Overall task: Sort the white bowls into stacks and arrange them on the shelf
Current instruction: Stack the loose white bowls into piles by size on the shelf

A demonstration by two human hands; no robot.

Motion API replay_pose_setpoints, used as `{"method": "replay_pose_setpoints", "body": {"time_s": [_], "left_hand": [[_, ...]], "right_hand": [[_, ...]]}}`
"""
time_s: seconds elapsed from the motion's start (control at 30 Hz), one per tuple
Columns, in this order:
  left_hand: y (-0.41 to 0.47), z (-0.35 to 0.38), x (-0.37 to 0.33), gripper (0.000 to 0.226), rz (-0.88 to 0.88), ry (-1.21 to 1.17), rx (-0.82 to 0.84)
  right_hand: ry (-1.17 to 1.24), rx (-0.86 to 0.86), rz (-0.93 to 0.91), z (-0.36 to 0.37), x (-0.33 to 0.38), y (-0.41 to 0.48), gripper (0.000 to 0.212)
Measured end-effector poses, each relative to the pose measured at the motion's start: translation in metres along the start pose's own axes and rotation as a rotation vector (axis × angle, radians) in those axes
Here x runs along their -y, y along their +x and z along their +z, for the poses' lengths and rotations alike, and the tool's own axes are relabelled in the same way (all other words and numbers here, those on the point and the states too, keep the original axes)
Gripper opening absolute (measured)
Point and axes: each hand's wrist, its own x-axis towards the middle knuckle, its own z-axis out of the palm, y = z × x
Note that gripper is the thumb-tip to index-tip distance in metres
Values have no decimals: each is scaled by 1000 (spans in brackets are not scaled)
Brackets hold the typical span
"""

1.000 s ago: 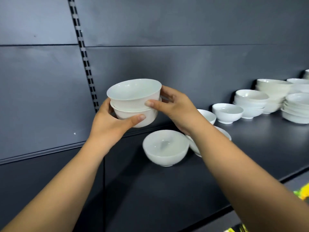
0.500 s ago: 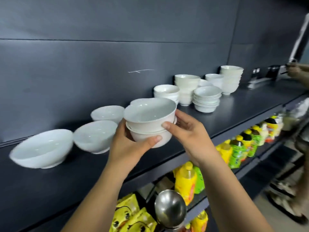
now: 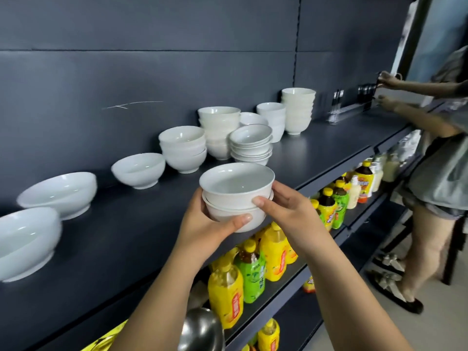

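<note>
I hold a stack of two white bowls (image 3: 236, 191) in the air over the front edge of the dark shelf (image 3: 121, 239). My left hand (image 3: 202, 224) cups the lower bowl from the left and below; my right hand (image 3: 286, 211) grips the right side. On the shelf stand single white bowls at the left (image 3: 15, 239), (image 3: 60, 191), (image 3: 139, 168). Further right are stacks: a low one (image 3: 183, 148), a taller one (image 3: 219, 130), a stack of shallow bowls (image 3: 252, 143), another (image 3: 272, 120) and the tallest (image 3: 298, 110).
Below the shelf, lower shelves hold yellow and green drink bottles (image 3: 249, 269). A steel ladle (image 3: 201, 330) shows at the bottom. Another person (image 3: 435, 173) stands at the right, hands at a clear rack (image 3: 349, 110) on the same shelf.
The view has swung right along the shelf. The two-bowl stack, still in both hands, has travelled right, closer to the stacks, and the person at the right has come into view.
</note>
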Motion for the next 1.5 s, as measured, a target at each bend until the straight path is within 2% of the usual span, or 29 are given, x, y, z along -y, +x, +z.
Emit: {"method": "replay_pose_setpoints", "body": {"time_s": [0.13, 0.23, 0.3, 0.4, 0.5, 0.77, 0.9, 1.03, 1.17, 1.23, 1.33, 1.5], "left_hand": [[42, 35, 1, 77, 33, -9, 17], [74, 56, -3, 71, 68, -5, -23], [95, 71, -6, 72, 93, -9, -54], [121, 96, -9, 86, 149, -22, -89], [140, 126, -6, 92, 179, -18, -94], [177, 197, 28, 87, 86, 50, -144], [200, 227, 38, 97, -12, 162, -198], [219, 259, 44, 79, -108, 212, -262], [231, 279, 54, 81, -126, 241, -313], [233, 286, 56, 87, -131, 264, -319], [234, 287, 58, 95, -142, 323, -305], [233, 283, 61, 89, -157, 369, -268]], "right_hand": [[-22, 1, -9, -42, -2, 38, 35], [-1, 41, -14, -70, 0, 72, 38], [-2, 75, -26, -88, 3, 94, 44], [15, 76, -51, -114, 6, 120, 52], [24, 63, -57, -145, 0, 136, 72], [34, 150, 36, -227, -40, 174, 74], [87, 235, 111, -265, -58, 200, 74], [102, 330, 155, -301, -70, 224, 77], [97, 362, 159, -322, -79, 241, 77], [80, 394, 150, -329, -82, 249, 73], [78, 438, 153, -332, -86, 257, 57], [66, 576, 187, -334, -89, 272, 73]]}}
